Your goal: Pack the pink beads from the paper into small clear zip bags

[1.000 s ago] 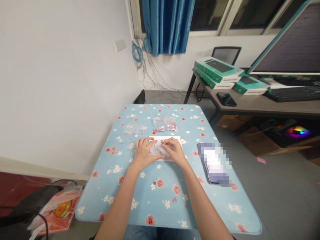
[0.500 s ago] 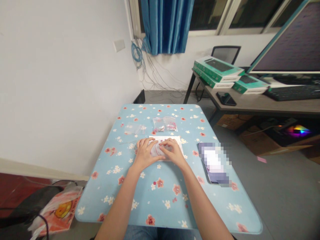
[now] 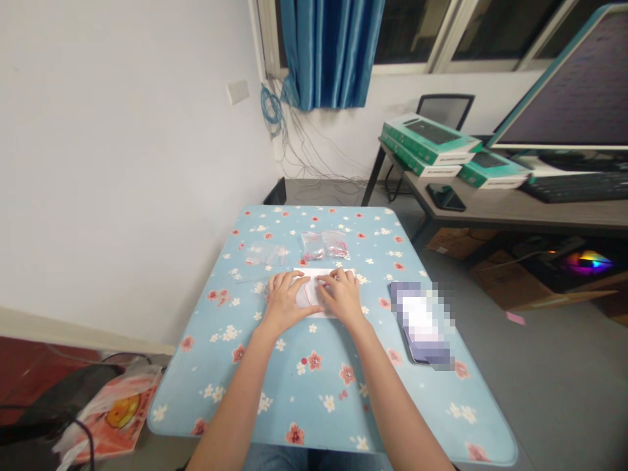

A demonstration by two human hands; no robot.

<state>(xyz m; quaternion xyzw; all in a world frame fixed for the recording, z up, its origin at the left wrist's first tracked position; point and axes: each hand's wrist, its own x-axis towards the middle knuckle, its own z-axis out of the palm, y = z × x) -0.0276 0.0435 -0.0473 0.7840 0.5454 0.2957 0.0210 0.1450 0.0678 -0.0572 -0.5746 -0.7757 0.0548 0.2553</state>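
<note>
A white sheet (image 3: 321,314) lies on the flower-patterned table, mostly covered by my hands. On it is a pale, thin piece with a curved red line (image 3: 307,294); its kind is not clear. My left hand (image 3: 285,302) rests at the sheet's left side, thumb and fingers spread around the pale piece. Over the right part of the sheet, my right hand (image 3: 342,297) has its fingers bent and the tips drawn together; anything between them is too small to make out. Just beyond the sheet lie two clear zip bags (image 3: 324,244) with small pink and red bits inside.
Another clear bag (image 3: 266,254) lies at the back left of the table (image 3: 324,418). A phone-like device (image 3: 419,324), partly blurred out, is on the right. Beyond stands a desk with green keyboard boxes (image 3: 426,140), a phone (image 3: 445,196) and a monitor.
My right hand's fingertips have shifted slightly to the right over the sheet. The left hand stays in place. The view has tipped a little.
</note>
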